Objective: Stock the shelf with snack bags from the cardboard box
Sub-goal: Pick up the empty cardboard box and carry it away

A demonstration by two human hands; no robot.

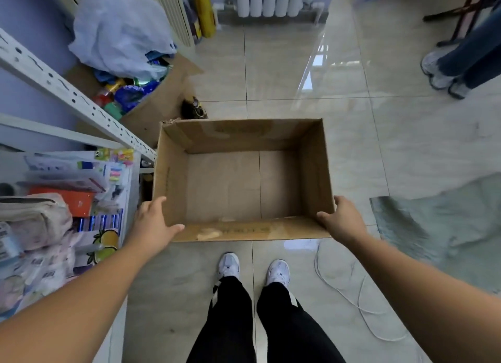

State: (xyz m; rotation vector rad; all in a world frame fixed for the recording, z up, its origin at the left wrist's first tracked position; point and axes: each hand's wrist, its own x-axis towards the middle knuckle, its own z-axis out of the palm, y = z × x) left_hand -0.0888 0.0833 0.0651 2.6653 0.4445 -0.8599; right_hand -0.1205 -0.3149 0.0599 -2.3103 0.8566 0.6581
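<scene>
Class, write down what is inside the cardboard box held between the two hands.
Inside the cardboard box only its bare brown floor and inner walls show; nothing lies on it. The near wall hides the floor's closest edge.

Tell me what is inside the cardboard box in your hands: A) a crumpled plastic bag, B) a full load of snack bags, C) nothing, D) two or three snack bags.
C: the cardboard box shows only its bare bottom, held at its near corners by the left hand and right hand.
</scene>
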